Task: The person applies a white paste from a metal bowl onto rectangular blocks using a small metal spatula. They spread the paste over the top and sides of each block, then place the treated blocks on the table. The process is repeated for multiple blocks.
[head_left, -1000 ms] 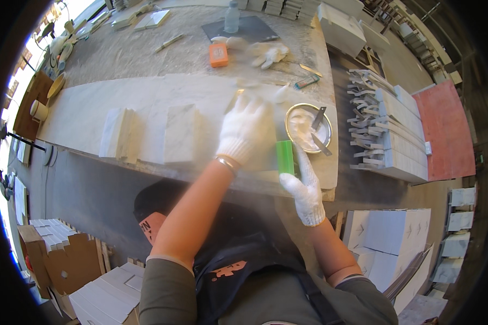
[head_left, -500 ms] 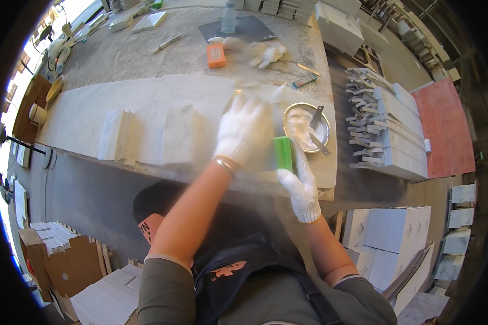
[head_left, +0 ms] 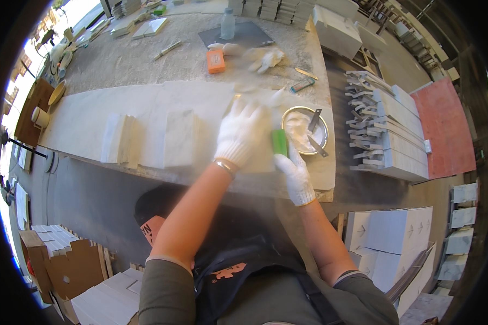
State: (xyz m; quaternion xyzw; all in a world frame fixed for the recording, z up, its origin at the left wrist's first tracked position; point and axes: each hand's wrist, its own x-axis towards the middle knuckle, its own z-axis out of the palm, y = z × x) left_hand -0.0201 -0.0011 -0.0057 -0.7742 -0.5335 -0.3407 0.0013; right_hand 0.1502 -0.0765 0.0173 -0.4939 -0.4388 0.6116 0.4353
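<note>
Left forearm bare, angled forward and rightward; left hand gloved, back upward, fingers pointing away, slightly blurred, underside hidden. Right forearm angled forward and leftward. Right hand, also gloved, nearer the torso; thumb and fingers set in a grip.
</note>
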